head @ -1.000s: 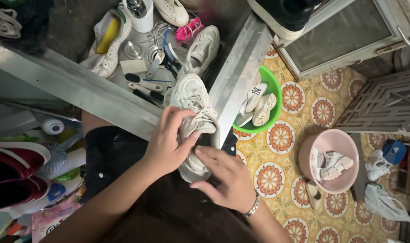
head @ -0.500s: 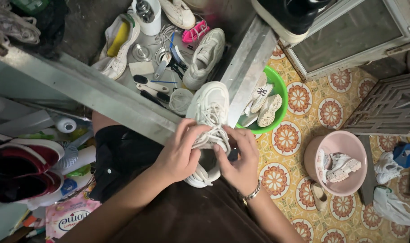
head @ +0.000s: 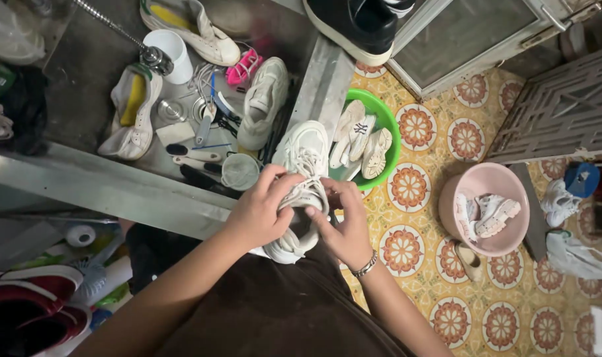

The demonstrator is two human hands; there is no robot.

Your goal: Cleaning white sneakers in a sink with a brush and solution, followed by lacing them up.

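From the head camera, looking straight down: both hands meet on a white chunky sneaker held above the lap, its toe pointing away toward the metal sink edge; the left hand is closed over the shoe's left side, thumb and fingers curled onto the laces near the tongue; the right hand cups the shoe from the right, its fingertips pinching the laces from the other side, a beaded bracelet on its wrist; both grips are tight on the sneaker, with no slack showing between fingers and shoe.

Past the shoe, in the sink basin, lie another white sneaker on its side, a white shoe with a yellow insole, a white cup, a small pink brush and a scatter of brushes and tools; a clear round lid sits just beside the left hand.

To the right of the held shoe, a green basin on the patterned tile floor holds white insoles; further right a pink basin holds a pair of pale pink-and-white sneakers; beyond it, white shoes rest near a blue object that is too small to make out.

At lower left, red-and-white shoes are stacked below the sink edge.
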